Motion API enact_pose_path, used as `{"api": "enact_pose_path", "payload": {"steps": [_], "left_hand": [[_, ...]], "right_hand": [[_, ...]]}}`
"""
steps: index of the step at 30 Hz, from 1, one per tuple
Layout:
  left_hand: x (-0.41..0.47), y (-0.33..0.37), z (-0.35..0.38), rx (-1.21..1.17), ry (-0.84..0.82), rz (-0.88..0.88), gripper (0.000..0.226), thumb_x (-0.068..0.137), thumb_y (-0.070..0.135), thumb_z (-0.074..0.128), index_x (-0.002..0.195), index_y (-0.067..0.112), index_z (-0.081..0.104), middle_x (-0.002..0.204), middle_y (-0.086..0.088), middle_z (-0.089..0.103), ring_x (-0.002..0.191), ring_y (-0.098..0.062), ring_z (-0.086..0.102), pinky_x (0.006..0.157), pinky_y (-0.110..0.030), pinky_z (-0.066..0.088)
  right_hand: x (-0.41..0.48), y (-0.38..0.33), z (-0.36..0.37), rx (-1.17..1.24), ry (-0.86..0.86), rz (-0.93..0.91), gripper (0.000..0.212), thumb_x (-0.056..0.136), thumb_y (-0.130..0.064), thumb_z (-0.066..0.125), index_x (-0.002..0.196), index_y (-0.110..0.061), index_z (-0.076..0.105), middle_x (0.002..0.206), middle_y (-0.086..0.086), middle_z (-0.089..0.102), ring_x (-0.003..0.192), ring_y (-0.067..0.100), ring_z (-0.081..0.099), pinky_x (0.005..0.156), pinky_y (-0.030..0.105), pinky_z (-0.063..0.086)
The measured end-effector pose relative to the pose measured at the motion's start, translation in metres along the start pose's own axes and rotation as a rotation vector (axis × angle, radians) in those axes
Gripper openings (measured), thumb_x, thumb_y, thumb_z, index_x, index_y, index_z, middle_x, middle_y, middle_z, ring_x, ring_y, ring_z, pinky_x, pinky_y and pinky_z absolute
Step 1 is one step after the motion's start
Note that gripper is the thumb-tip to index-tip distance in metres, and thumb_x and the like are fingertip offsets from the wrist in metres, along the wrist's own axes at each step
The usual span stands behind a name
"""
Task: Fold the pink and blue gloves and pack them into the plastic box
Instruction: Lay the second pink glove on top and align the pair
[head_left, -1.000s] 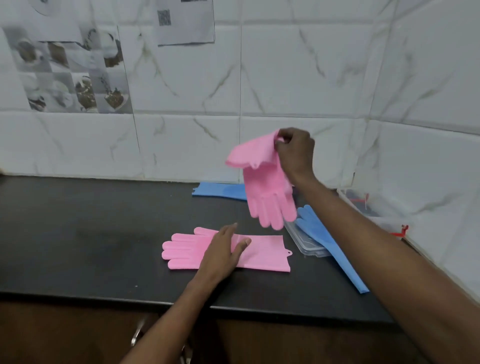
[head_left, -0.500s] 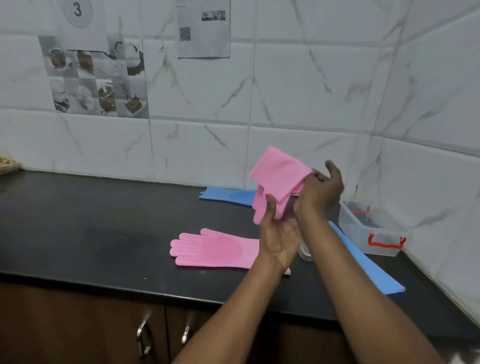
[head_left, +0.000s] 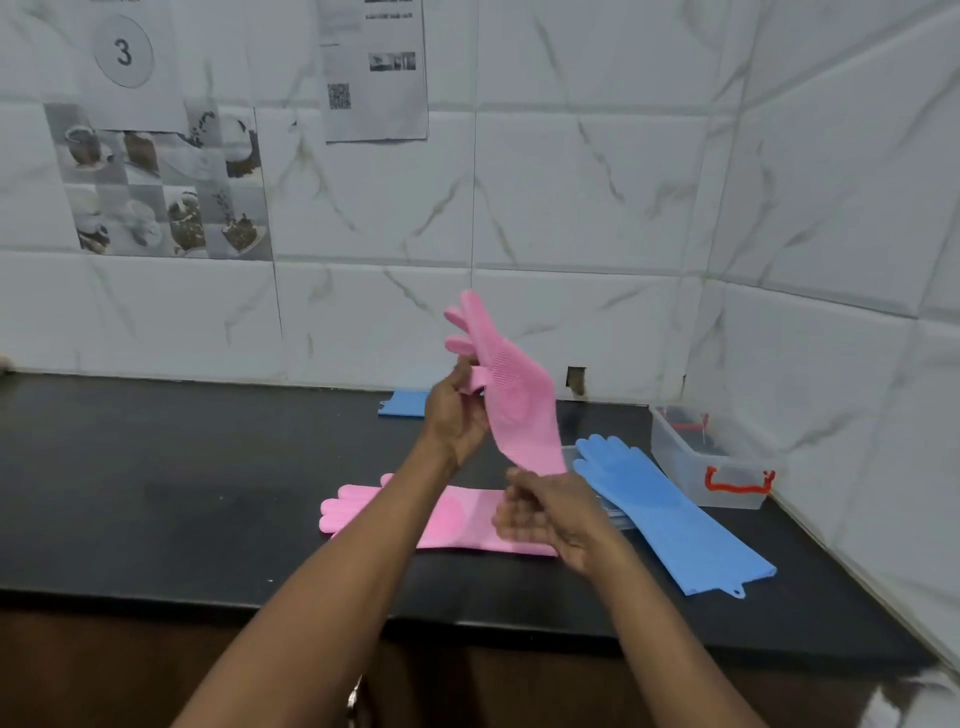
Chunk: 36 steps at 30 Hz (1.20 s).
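I hold a pink glove (head_left: 511, 395) up in the air, its fingers pointing up and its cuff down. My left hand (head_left: 457, 415) pinches it near the thumb. My right hand (head_left: 540, 512) grips its cuff end below. A second pink glove (head_left: 452, 519) lies flat on the black counter (head_left: 156, 493) under my arms. One blue glove (head_left: 670, 512) lies to the right, partly over a clear lid (head_left: 618, 519). Another blue glove (head_left: 405, 404) lies by the wall. The clear plastic box (head_left: 696, 460) with red handles stands at the far right.
White marble-look tiles form the back wall and the right wall, meeting in a corner behind the box. Papers and a picture tile hang on the back wall. Wooden cabinet doors (head_left: 130, 670) sit below the counter's front edge.
The held pink glove was bunched between both hands; now it hangs stretched out, fingers up. My left hand moved up to its thumb and my right hand dropped down to its cuff.
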<state>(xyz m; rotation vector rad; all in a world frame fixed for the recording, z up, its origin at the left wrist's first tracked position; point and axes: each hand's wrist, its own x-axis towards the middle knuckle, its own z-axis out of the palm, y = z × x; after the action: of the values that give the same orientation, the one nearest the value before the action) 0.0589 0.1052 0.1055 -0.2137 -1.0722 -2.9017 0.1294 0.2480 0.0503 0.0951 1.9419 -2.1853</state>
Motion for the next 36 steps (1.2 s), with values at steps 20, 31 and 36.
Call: {"api": "enact_pose_path", "payload": {"steps": [20, 31, 36], "left_hand": [[0.016, 0.044, -0.010, 0.272, -0.278, -0.128, 0.034, 0.095, 0.026, 0.048, 0.080, 0.014, 0.076, 0.084, -0.003, 0.073, 0.083, -0.020, 0.070, 0.088, -0.036, 0.051], [0.019, 0.072, 0.005, 0.581, -0.153, -0.062, 0.022, 0.085, 0.013, 0.049, 0.069, 0.007, 0.064, 0.077, -0.010, 0.062, 0.075, -0.024, 0.059, 0.070, -0.034, 0.049], [0.007, 0.062, 0.017, 0.791, -0.131, -0.047, 0.016, 0.086, 0.021, 0.055, 0.083, 0.010, 0.066, 0.082, -0.004, 0.064, 0.083, -0.025, 0.059, 0.072, -0.034, 0.047]], "right_hand": [[0.052, -0.082, -0.009, 0.041, -0.290, -0.146, 0.075, 0.074, -0.070, 0.064, 0.111, -0.006, 0.072, 0.113, 0.014, 0.071, 0.112, 0.031, 0.063, 0.097, 0.045, 0.051], [0.050, -0.091, -0.005, 0.478, -0.320, -0.118, 0.051, 0.078, -0.005, 0.074, 0.126, 0.002, 0.060, 0.125, 0.021, 0.063, 0.111, 0.033, 0.062, 0.101, 0.048, 0.047], [0.050, -0.089, 0.007, 0.356, -0.276, -0.145, 0.052, 0.075, 0.008, 0.070, 0.125, 0.010, 0.057, 0.124, 0.027, 0.061, 0.114, 0.041, 0.060, 0.099, 0.052, 0.047]]}}
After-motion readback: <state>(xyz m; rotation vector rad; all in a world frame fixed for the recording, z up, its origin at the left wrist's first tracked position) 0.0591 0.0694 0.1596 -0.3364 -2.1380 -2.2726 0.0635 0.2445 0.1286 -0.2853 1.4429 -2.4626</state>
